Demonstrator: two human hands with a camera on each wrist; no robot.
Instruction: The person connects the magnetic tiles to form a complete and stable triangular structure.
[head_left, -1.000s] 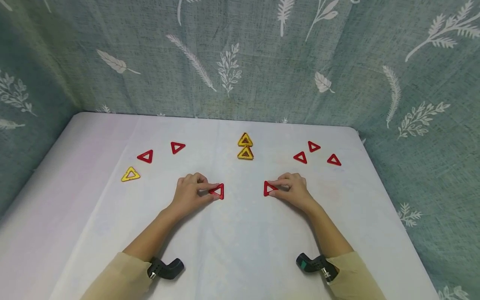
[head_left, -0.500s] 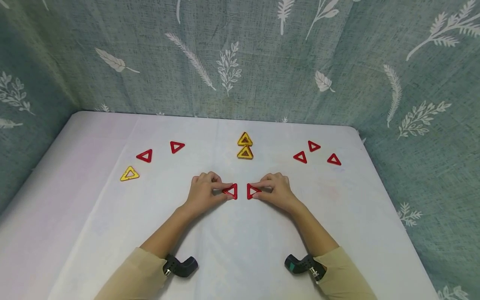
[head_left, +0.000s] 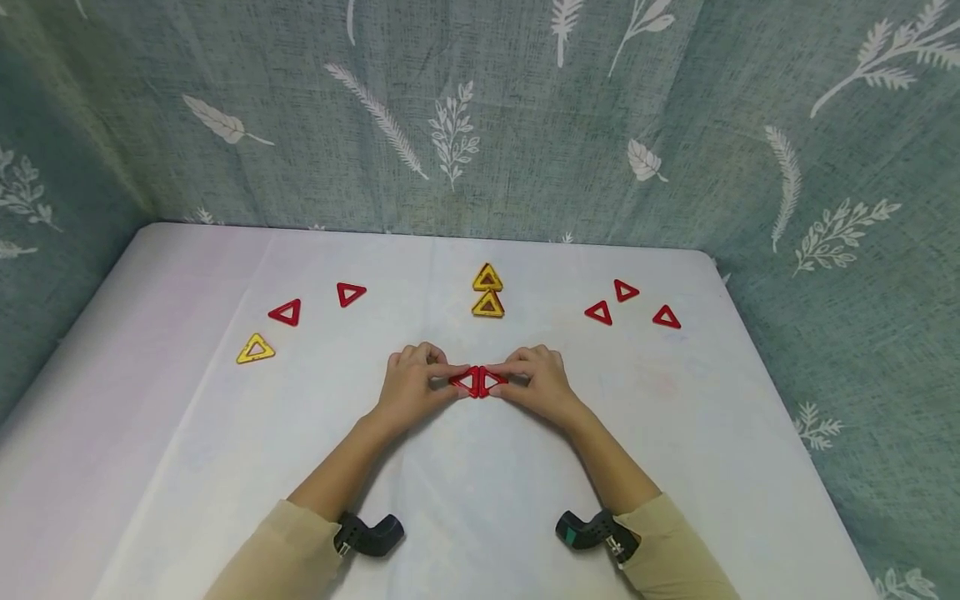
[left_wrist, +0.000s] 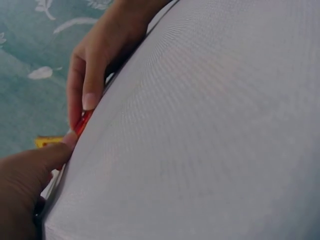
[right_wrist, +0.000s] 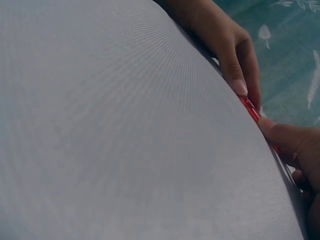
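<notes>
Near the middle of the table, my left hand (head_left: 412, 386) pinches a red triangle tile (head_left: 475, 382) between thumb and index finger. Opposite it, my right hand (head_left: 542, 383) pinches another red triangle tile (head_left: 484, 382) the same way. The two tiles lie flat with their straight sides facing and appear to touch. Both have open centres, and fingertips cover their outer corners. In the left wrist view the red tiles (left_wrist: 84, 123) show only as a thin strip between the two hands. The right wrist view gives a similar edge-on look at the red tiles (right_wrist: 249, 108).
Two stacks of yellow triangle tiles (head_left: 488, 304) stand behind the hands. At left lie a yellow triangle (head_left: 256, 348) and two red triangles (head_left: 286, 312); several red triangles (head_left: 599, 312) lie at right. A patterned green curtain (head_left: 525, 125) borders the white table (head_left: 480, 517).
Both hands have slid inward, each carrying its red triangle tile, until the gap between the two tiles closed. The other tiles stay where they were; the view has shifted slightly.
</notes>
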